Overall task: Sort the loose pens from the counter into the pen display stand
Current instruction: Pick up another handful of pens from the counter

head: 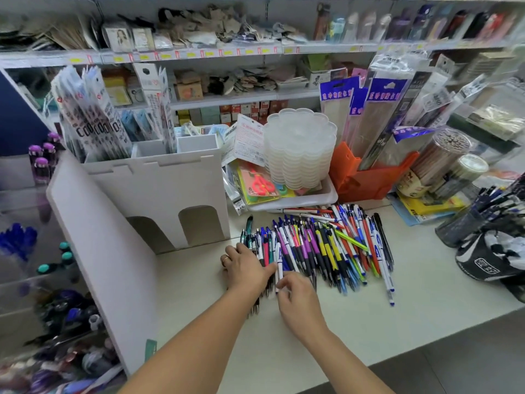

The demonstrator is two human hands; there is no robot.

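Right hand (298,297) nearest, fingers pinching white pen (279,265) to lift it; left hand (245,267) lies flat, fingers straight, steadying pen pile (326,245) on counter (369,322).

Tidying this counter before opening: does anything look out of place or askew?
Mainly the loose pens: a mixed-colour heap spread over the counter, several lying crosswise. The left hand rests on its edge while the right hand pinches one pen.
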